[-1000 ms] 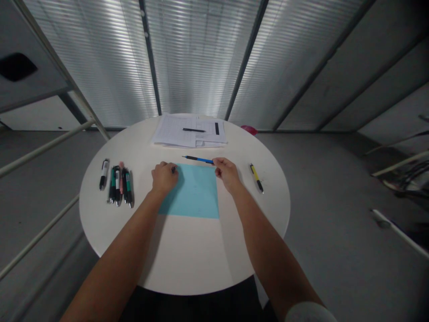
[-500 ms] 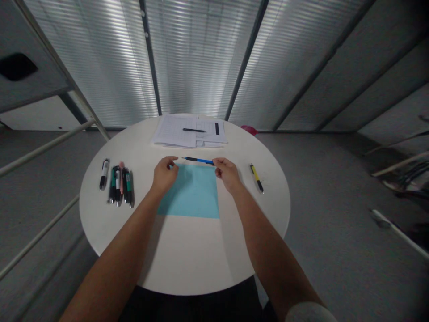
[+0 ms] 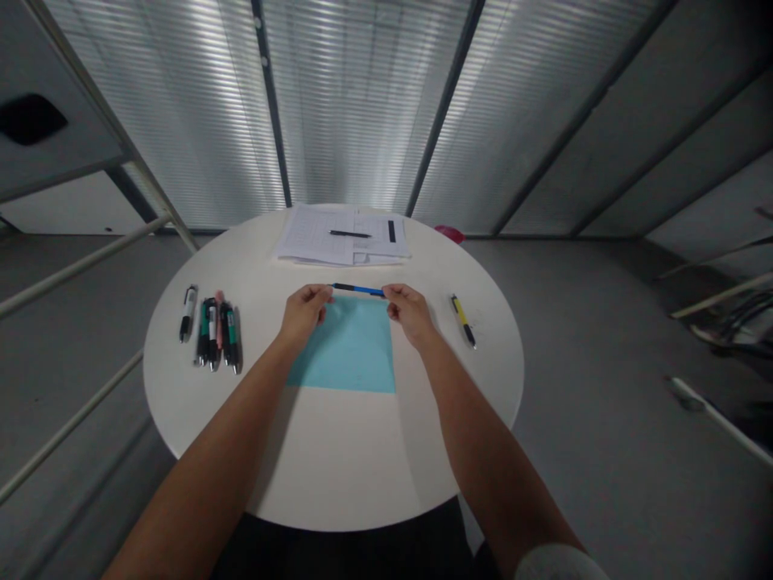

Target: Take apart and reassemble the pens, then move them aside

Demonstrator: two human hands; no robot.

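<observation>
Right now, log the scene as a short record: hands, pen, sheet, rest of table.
left hand: pinching the blue pen at its dark end
right hand: holding its blue end
pen tip: hidden by fingers
blue sheet: on the table, below the pen in view
table left: several pens
table right: yellow pen
table back: papers, black pen on top

1 L hand point(image 3: 307, 314), 1 R hand point(image 3: 409, 312) = 2 tot. 1 tbl. point(image 3: 344, 467) 1 blue sheet point(image 3: 356, 346). 1 paper stack point(image 3: 314, 235), sheet ct. unclear. Singles: 1 blue pen point(image 3: 365, 291), 1 yellow pen point(image 3: 463, 321), 1 blk pen point(image 3: 350, 234), 1 white pen point(image 3: 188, 312) = 4. 1 pen bunch point(image 3: 212, 332): min. 5, incl. 1 pink, 1 white, 2 green; overlap, exact no. unclear. 1 red item point(image 3: 448, 234), kind unclear.
</observation>
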